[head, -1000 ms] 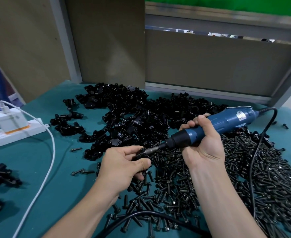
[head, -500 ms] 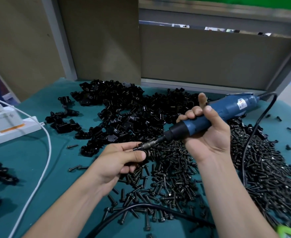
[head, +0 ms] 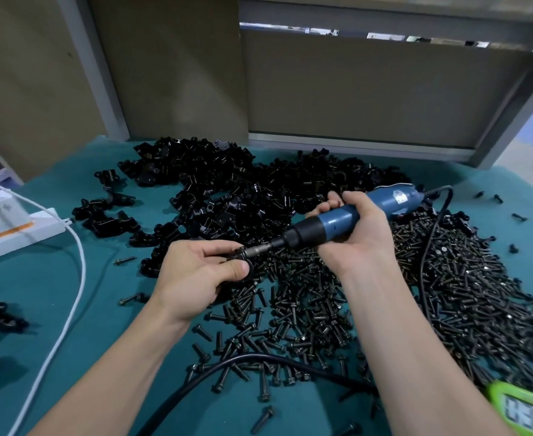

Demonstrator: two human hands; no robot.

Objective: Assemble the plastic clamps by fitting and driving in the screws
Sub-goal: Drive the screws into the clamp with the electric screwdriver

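The teal tabletop [head: 111,325] carries heaped black clamps [head: 227,190] at 12 o'clock, screws [head: 463,278] at 3, and a white power strip [head: 23,231] at 9.

hands: left [head: 196,272], right [head: 356,237] = 2 | screwdriver [head: 328,226] 1 | power strip [head: 23,232] 1 | clamps [head: 227,190] uncountable heap | screws [head: 463,278] uncountable heap

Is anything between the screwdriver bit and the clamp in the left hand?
Nothing visible. The bit of the screwdriver in the right hand sits right at the clamp held by the left hand.
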